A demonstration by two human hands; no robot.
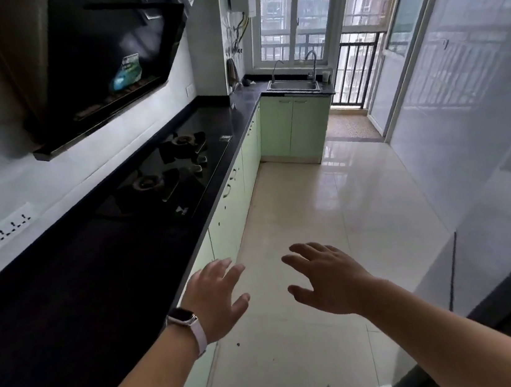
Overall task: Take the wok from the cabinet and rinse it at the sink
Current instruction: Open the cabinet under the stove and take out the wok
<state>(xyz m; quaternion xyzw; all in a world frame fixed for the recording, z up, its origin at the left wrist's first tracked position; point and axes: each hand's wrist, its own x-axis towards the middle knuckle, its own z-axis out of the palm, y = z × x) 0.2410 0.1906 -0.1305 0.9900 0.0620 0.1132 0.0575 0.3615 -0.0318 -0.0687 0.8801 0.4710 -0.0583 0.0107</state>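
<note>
No wok shows in the head view. Pale green base cabinets [235,196] run under the black counter [66,299] on my left, all doors closed. A steel sink [293,86] with two tall taps sits at the far end below the window. My left hand [217,295], with a watch on its wrist, is held out over the counter's front edge, fingers spread, holding nothing. My right hand [327,276] hovers beside it over the floor, fingers spread and empty too.
A black two-burner gas hob [173,174] is set into the counter under a slanted range hood [100,61]. A wall socket strip [8,226] is at the left. Glossy tiled floor [334,231] leads to the sink; glass sliding panels [463,101] line the right.
</note>
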